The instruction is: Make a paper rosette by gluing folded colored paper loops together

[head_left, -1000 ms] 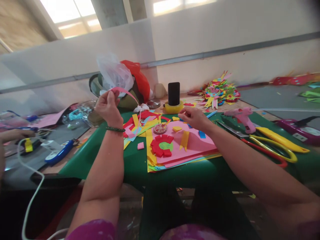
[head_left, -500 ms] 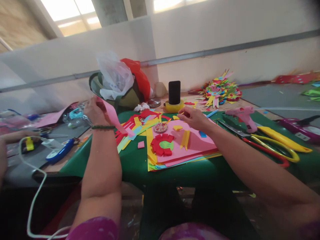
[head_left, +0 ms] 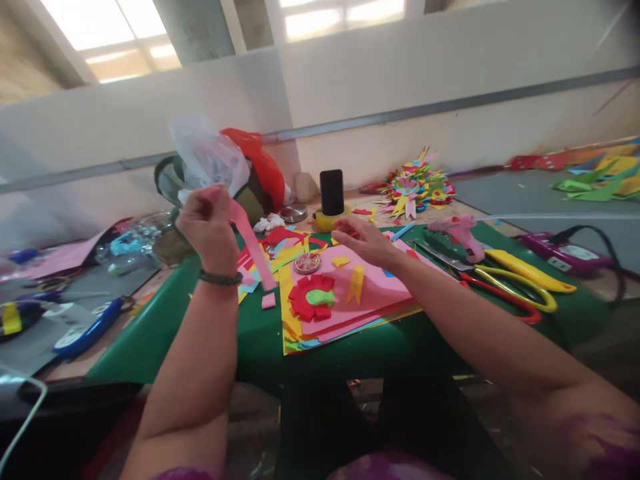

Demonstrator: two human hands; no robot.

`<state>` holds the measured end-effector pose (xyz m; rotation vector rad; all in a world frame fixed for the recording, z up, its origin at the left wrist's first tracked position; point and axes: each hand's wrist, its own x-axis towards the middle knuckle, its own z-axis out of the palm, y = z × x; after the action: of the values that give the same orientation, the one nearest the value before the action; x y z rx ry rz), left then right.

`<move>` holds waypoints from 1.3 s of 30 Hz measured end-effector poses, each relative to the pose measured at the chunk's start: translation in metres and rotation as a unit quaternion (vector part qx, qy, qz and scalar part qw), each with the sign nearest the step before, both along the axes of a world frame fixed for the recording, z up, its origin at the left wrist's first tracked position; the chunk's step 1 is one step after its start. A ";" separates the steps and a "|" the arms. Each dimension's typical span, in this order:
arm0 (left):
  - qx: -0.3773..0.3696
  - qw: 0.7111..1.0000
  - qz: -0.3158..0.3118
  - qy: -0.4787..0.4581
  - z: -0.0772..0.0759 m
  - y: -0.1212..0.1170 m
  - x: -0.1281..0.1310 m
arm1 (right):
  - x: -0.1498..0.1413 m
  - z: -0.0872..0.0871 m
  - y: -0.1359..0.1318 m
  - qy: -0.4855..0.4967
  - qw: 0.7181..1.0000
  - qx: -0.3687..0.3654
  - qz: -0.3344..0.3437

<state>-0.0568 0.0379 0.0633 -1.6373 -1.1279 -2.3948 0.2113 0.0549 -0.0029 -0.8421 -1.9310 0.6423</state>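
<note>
A long pink strip [head_left: 250, 243] hangs from my left hand [head_left: 207, 217], its fingers pinched on the upper end and its lower end by the loose strips. My right hand [head_left: 365, 239] hovers over the back of a stack of coloured sheets [head_left: 380, 297], fingers loosely apart, with nothing that I can make out in them. On the stack lie a red petalled ring with a green centre [head_left: 319, 297], a notched yellow ribbon piece [head_left: 355, 285] and a small round clear container [head_left: 307, 263]. A small pink square [head_left: 269, 301] rests left of the stack.
On the right are a pink glue gun [head_left: 460, 233], large scissors [head_left: 520, 287] and a yellow pouch-like object [head_left: 530, 270]. Behind stand a phone [head_left: 332, 192] on a yellow base, a heap of colourful rosettes [head_left: 417, 187] and a bag [head_left: 257, 200]. A blue-and-white tool [head_left: 90, 330] lies left.
My left hand has moved right and up relative to the table, with the pink strip. My right hand's fingers have loosened from a pinch. The view has shifted right.
</note>
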 end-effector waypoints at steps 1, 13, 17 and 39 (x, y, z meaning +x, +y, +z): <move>0.026 1.000 -0.010 -0.003 -0.004 -0.007 0.017 | -0.004 0.002 -0.005 0.031 0.999 -0.011 0.035; -0.166 0.942 -0.275 -0.101 -0.018 -0.030 0.080 | -0.034 -0.002 -0.024 0.161 0.971 -0.100 0.146; -0.282 0.870 -0.396 -0.084 -0.020 -0.030 0.082 | -0.029 0.008 -0.026 0.191 0.967 -0.121 0.120; -0.363 0.827 -0.366 -0.224 -0.026 -0.016 0.076 | -0.026 0.007 -0.027 0.094 0.990 0.006 0.109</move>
<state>0.0194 0.0223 0.0371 -2.0428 -1.9874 -3.2019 0.1854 0.0283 0.0045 -0.5440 -1.8664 0.8095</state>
